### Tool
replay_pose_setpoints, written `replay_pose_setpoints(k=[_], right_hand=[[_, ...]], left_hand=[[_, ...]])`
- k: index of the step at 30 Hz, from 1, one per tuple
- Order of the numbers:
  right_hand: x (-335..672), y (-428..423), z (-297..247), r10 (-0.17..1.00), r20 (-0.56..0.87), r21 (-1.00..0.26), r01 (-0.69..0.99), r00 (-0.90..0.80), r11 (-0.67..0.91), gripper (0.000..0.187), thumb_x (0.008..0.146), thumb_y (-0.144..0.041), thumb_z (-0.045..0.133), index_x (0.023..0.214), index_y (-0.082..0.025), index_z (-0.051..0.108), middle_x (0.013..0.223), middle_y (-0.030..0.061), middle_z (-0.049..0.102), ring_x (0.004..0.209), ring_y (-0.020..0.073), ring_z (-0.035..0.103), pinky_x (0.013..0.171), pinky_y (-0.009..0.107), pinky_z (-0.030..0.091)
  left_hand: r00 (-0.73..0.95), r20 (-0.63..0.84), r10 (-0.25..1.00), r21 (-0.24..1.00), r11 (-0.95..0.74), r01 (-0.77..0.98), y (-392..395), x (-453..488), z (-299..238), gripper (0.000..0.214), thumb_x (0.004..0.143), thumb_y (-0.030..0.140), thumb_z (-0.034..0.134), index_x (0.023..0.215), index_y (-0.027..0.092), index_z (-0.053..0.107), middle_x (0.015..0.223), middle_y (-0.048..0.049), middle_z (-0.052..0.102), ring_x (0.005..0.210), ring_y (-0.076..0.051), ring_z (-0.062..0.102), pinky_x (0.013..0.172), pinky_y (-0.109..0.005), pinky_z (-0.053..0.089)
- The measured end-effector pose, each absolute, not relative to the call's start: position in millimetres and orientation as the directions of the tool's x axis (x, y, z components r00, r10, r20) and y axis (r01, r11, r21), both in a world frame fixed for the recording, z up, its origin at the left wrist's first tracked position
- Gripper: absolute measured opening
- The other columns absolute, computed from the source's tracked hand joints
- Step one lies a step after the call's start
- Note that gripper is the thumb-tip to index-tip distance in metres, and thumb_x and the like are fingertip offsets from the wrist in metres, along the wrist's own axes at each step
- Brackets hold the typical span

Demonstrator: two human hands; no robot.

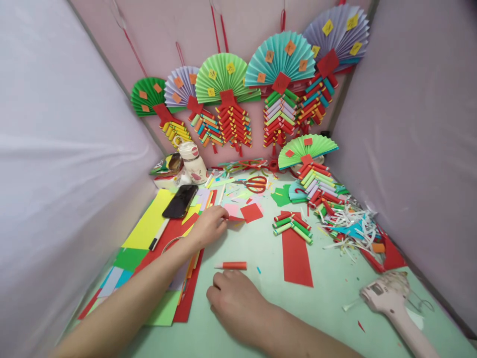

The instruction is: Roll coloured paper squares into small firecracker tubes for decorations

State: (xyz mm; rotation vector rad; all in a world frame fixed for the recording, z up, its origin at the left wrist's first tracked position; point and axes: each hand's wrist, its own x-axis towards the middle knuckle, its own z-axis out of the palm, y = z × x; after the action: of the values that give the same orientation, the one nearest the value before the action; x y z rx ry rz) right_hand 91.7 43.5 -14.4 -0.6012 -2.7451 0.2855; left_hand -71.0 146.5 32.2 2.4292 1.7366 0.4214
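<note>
My left hand [211, 227] reaches over the stacked coloured paper, its fingertips closed on the edge of a small red paper piece [236, 219]. Beside that lies a red paper square [252, 213]. My right hand [238, 304] rests on the table with its fingers curled under, so whatever they hold is hidden. Just beyond its knuckles lies a red marker-like stick [231, 265] with a pale tip. To the right, red and green paper rolls [292, 226] form a chevron on top of a red paper strip [297, 263].
A hot glue gun [391, 303] lies at right, near a heap of paper scraps [354, 228]. Red-handled scissors [256, 184], a phone [180, 201] and a bottle [192, 163] are farther back. Pleated paper fans [281, 57] hang on the back wall.
</note>
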Motion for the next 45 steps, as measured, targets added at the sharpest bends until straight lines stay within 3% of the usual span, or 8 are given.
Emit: replay_pose_setpoints(k=[7,11,17,21,26,36,40,45], right_hand=[[90.0,44.3,-13.6,0.429,0.303,-0.261,0.358,-0.851,0.896,0.006,0.084,-0.017,0.054,0.078,-0.019,0.052,0.075,0.0015,0.052,0.070,0.0168,0.046,0.062,0.030,0.033],[92.2,51.6,-4.1,0.610,0.344,-0.341,0.511,-0.714,0.789,0.006,0.085,-0.014,0.053,0.083,-0.019,0.054,0.084,0.0032,0.053,0.078,0.0176,0.046,0.066,0.031,0.033],[102.0,68.2,1.7,0.798,0.180,-0.336,0.727,-0.575,0.599,0.008,0.081,-0.015,0.058,0.088,-0.019,0.056,0.088,0.0054,0.054,0.085,0.0209,0.047,0.070,0.033,0.033],[102.0,72.4,-6.0,0.787,0.157,-0.286,0.735,-0.597,0.615,0.006,0.087,-0.017,0.052,0.082,-0.019,0.055,0.084,0.0046,0.055,0.081,0.0196,0.048,0.069,0.032,0.031],[100.6,80.3,-0.9,0.852,0.157,-0.350,0.779,-0.499,0.521,0.012,0.092,-0.021,0.047,0.087,-0.019,0.057,0.087,0.0040,0.057,0.083,0.0181,0.050,0.071,0.030,0.033],[75.3,134.4,8.0,0.824,0.150,-0.226,0.792,-0.546,0.567,0.016,0.092,-0.018,0.046,0.093,-0.018,0.062,0.095,0.0057,0.058,0.089,0.0177,0.050,0.074,0.027,0.035],[76.0,141.2,11.7,0.828,0.230,-0.215,0.803,-0.511,0.555,0.025,0.091,-0.016,0.046,0.113,-0.019,0.057,0.112,0.0075,0.054,0.103,0.0186,0.045,0.083,0.028,0.035],[101.4,128.1,8.9,0.850,0.221,-0.161,0.841,-0.479,0.516,0.026,0.090,-0.012,0.044,0.112,-0.019,0.059,0.111,0.0079,0.055,0.103,0.0205,0.045,0.085,0.031,0.035]], left_hand=[[0.005,0.260,0.966,0.500,-0.139,0.855,117.0,-77.3,45.8,0.015,0.081,0.022,0.043,0.090,0.021,0.055,0.091,-0.0028,0.063,0.089,-0.019,0.058,0.082,-0.031,0.045],[-0.229,0.227,0.947,0.732,-0.011,0.681,98.5,-84.0,42.7,0.021,0.083,0.030,0.045,0.098,0.022,0.055,0.094,-0.0029,0.063,0.085,-0.017,0.060,0.075,-0.029,0.049],[-0.435,0.131,0.891,0.958,-0.002,0.285,79.4,-87.6,36.6,0.030,0.082,0.040,0.051,0.106,0.023,0.053,0.092,-0.0007,0.058,0.077,-0.015,0.058,0.065,-0.029,0.054],[-0.434,0.109,0.894,0.969,0.002,0.247,71.6,-80.5,29.8,0.030,0.082,0.040,0.051,0.108,0.023,0.052,0.095,-0.0017,0.059,0.074,-0.015,0.058,0.063,-0.028,0.053],[-0.379,0.167,0.910,0.935,-0.024,0.354,62.5,-68.5,21.6,0.023,0.086,0.034,0.043,0.104,0.025,0.054,0.096,-0.0029,0.062,0.078,-0.017,0.060,0.065,-0.027,0.050],[-0.067,0.333,0.940,0.780,-0.235,0.580,54.4,-63.7,26.8,0.021,0.084,0.020,0.039,0.097,0.026,0.056,0.097,-0.0024,0.062,0.088,-0.019,0.059,0.075,-0.029,0.047],[-0.011,0.309,0.951,0.747,-0.236,0.621,55.4,-64.5,26.8,0.020,0.084,0.021,0.039,0.095,0.025,0.055,0.094,-0.0026,0.063,0.086,-0.020,0.059,0.074,-0.030,0.047],[0.113,0.158,0.981,0.708,-0.192,0.680,56.9,-62.0,16.6,0.022,0.082,0.019,0.038,0.096,0.025,0.055,0.097,-0.0036,0.063,0.089,-0.021,0.059,0.077,-0.032,0.046]])
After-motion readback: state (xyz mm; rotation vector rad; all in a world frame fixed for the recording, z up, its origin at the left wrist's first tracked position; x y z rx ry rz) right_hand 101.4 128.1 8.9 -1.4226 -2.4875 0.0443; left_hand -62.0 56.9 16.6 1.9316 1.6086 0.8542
